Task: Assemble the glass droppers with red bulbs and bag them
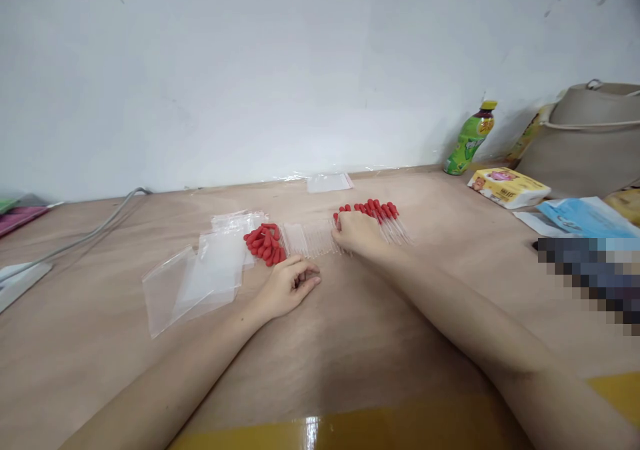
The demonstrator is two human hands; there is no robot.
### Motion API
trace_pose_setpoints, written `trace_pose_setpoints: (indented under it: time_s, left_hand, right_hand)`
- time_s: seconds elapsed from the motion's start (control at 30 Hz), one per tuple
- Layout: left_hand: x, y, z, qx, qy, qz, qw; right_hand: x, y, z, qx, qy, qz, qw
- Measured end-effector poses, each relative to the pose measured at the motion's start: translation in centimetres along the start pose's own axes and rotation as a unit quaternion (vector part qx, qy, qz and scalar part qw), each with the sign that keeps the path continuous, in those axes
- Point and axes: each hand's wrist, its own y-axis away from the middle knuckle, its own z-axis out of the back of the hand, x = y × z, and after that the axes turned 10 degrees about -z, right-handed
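On the brown table lies a pile of red rubber bulbs (265, 243), just left of a row of thin clear tubes (310, 239). Several tubes capped with red bulbs (383, 211) lie side by side further right. My right hand (357, 232) is closed over the right end of the clear tubes; its fingertips are hidden, and what they grip cannot be made out. My left hand (293, 285) rests on the table below the red pile, fingers loosely curled and apart, with nothing visible in it.
Clear zip bags (215, 270) overlap on the left, and another small bag (330, 183) lies near the wall. A grey cable (100, 225) runs at far left. On the right are a green bottle (470, 140), a tissue pack (510, 187), a blue packet (590, 217) and a grey bag (585, 143).
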Motion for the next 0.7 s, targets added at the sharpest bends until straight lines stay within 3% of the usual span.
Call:
trace_pose_setpoints:
  time_s: [0.47, 0.6, 0.7]
  left_hand:
    - [-0.1, -0.1, 0.0, -0.005, 0.001, 0.001, 1.000]
    - [-0.5, 0.0, 0.0, -0.011, -0.011, -0.002, 1.000]
    - [-0.5, 0.0, 0.9, -0.062, -0.060, 0.004, 0.996]
  right_hand:
    - [0.3, -0.2, -0.2, 0.052, -0.014, -0.054, 0.997]
    - [-0.1, 0.3, 0.3, 0.034, -0.033, -0.042, 0.998]
    - [-1.5, 1.3, 0.3, -0.021, -0.065, 0.003, 0.998]
